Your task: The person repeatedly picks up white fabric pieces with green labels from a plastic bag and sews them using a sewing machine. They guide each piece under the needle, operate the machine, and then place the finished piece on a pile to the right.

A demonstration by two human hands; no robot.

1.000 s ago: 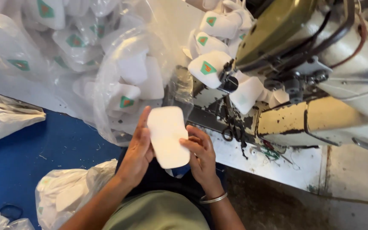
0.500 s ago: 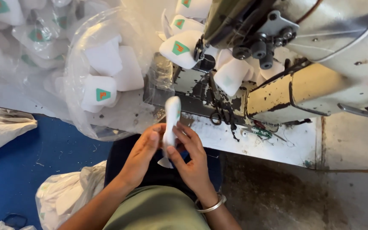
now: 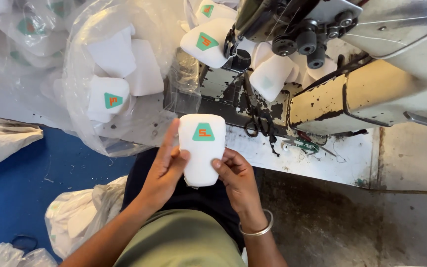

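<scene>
Both hands hold one white padded piece (image 3: 202, 151) upright in front of the person's lap, its face with a green trapezoid patch and an orange mark turned up toward the camera; the left hand (image 3: 166, 168) cradles its left edge with the fingers (image 3: 170, 141) stretched long up the side and the thumb pressed on the front, so those fingers are closed about the piece rather than spread free; the right hand (image 3: 237, 175) pinches the lower right edge, its fingers narrow and curled onto the foam, a metal bangle (image 3: 257, 228) round the wrist; the piece sits just short of the near edge of the desk (image 3: 332, 165), not yet under the head of the sewing machine (image 3: 352, 59), so as far as can be judged it is in hand between pile and machine, being checked or turned, with no stitching under way on it; whether it already carries a seam cannot be told; many like pieces lie about: a clear plastic bag (image 3: 119, 84) to the left holds several with the same green patch, more are heaped behind the machine (image 3: 206, 42), and smaller bags (image 3: 82, 220) of white pieces rest on the blue floor (image 3: 11, 193); judged from these heaps, a large batch is involved, though which heap is finished and which is waiting does not show; a pair of scissors (image 3: 253, 126) lies on the desk beside the machine, untouched.
</scene>
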